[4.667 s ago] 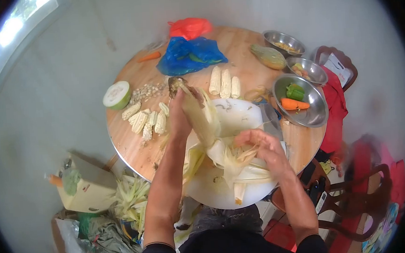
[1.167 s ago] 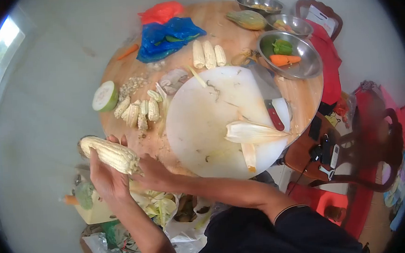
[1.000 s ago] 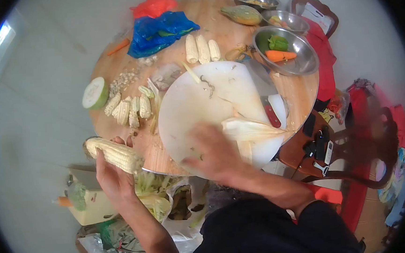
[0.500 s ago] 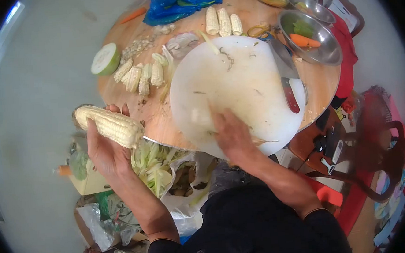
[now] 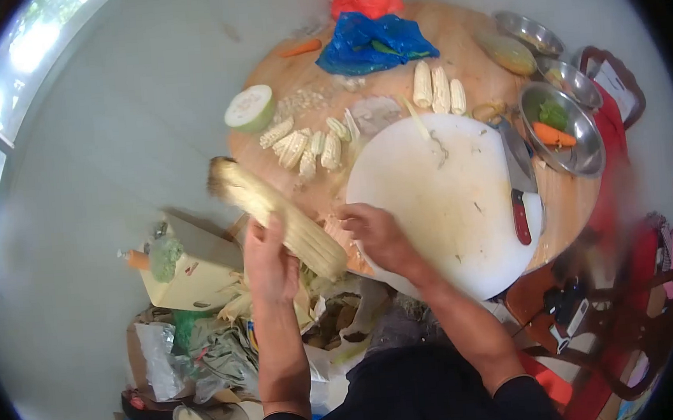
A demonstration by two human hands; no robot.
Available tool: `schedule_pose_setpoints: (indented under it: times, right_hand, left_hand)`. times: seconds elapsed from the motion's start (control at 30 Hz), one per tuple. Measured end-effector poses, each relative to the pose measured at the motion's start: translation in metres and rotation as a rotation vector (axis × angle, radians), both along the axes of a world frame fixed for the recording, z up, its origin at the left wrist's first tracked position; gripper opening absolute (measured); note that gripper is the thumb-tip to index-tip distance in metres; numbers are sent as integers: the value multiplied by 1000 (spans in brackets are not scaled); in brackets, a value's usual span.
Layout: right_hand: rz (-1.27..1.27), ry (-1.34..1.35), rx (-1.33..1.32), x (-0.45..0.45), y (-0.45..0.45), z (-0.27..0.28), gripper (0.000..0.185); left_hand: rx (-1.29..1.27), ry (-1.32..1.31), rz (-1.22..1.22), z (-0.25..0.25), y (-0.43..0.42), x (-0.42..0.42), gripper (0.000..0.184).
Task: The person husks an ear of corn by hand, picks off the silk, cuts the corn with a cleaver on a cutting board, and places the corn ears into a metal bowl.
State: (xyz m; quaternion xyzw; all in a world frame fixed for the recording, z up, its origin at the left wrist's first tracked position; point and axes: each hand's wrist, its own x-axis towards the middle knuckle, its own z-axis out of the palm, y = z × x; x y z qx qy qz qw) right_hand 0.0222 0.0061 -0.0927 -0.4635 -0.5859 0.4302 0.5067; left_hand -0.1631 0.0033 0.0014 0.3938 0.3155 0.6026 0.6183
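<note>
My left hand (image 5: pixel 272 253) is closed around an ear of corn (image 5: pixel 282 218), gripping it from below near its middle. The ear slants from a dark upper-left tip down to the right and is blurred by motion. To its right, my right hand (image 5: pixel 377 238) is over the left edge of a round white cutting board (image 5: pixel 429 196), fingers curled in; what they pinch, if anything, cannot be made out. A cleaver (image 5: pixel 518 174) with a red handle lies along the board's right side. Short pieces of corn (image 5: pixel 306 150) lie beyond my left hand on the wooden table (image 5: pixel 457 34).
Three pale ears of corn (image 5: pixel 439 90) lie behind the board. A cut melon (image 5: pixel 250 108) is at the table's left edge, a blue bag (image 5: pixel 375 43) at the back. A steel bowl (image 5: pixel 582 154) at right holds a carrot. A cardboard box (image 5: pixel 192 267) stands lower left.
The view has shifted, so the table sits farther right. My right hand has moved off the board's middle to its left edge, closer to the ear, which has swung to a steeper slant.
</note>
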Motion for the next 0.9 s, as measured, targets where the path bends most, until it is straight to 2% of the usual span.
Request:
schedule_pose_setpoints:
  times: [0.03, 0.07, 0.13, 0.17, 0.2, 0.23, 0.27, 0.33, 0.4, 0.43, 0.47, 0.5, 0.53, 0.6, 0.63, 0.7, 0.73, 0.8, 0.83, 0.9]
  right_hand:
    - [2, 141, -222, 17, -13, 36, 31]
    - [-3, 130, -216, 29, -21, 53, 31]
    - [-41, 96, -60, 48, -35, 73, 48]
    - [-57, 85, -58, 52, -39, 82, 48]
    - [-104, 21, 20, 53, -43, 89, 58]
    - [-151, -43, 98, 54, -44, 94, 69]
    - [-168, -51, 97, 56, -45, 95, 69]
    - [-295, -190, 217, 59, -42, 99, 86]
    - [-342, -219, 237, 67, -37, 102, 89]
    - [-371, -261, 222, 71, -36, 108, 92]
    - [-400, -304, 207, 75, -36, 113, 94]
    - [-466, -328, 298, 78, -36, 116, 68]
    - [-466, -329, 297, 82, -34, 113, 68]
    - [-464, -261, 393, 90, -28, 103, 39]
    - [-465, -261, 393, 91, -28, 102, 39]
    - [-514, -168, 478, 94, -27, 102, 19]
    - [-516, -169, 476, 97, -26, 101, 19]
    - [-552, 31, 223, 107, -21, 101, 19]
    - [-555, 30, 224, 114, -17, 103, 19]
    - [-475, 206, 16, 127, -13, 105, 18]
  left_hand:
    - [20, 95, -4, -5, -1, 6, 41]
    - [27, 83, -7, -7, -3, 15, 41]
    - [-17, 145, -88, -6, -6, 39, 38]
    - [-19, 227, -51, 0, -12, 54, 42]
    - [-17, 218, -69, -5, -12, 64, 42]
    - [24, 310, -72, -13, -12, 72, 44]
    - [66, 404, -73, -19, -13, 79, 46]
    - [115, 437, -80, -24, -17, 95, 49]
    - [315, 683, -59, -24, -23, 103, 55]
    - [445, 835, 7, -33, -19, 104, 66]
    - [445, 835, 5, -35, -21, 106, 66]
    - [438, 838, 11, -29, -26, 111, 70]
    - [430, 840, 17, -25, -29, 114, 74]
    - [439, 888, 21, -21, -32, 117, 77]
    - [448, 938, 26, -20, -33, 118, 80]
    - [417, 938, 9, -20, -34, 119, 79]
    - [384, 939, -9, -21, -35, 118, 79]
    - [385, 919, -61, -24, -35, 115, 77]
    - [387, 898, -110, -25, -34, 113, 75]
    - [347, 874, -175, -20, -37, 111, 73]
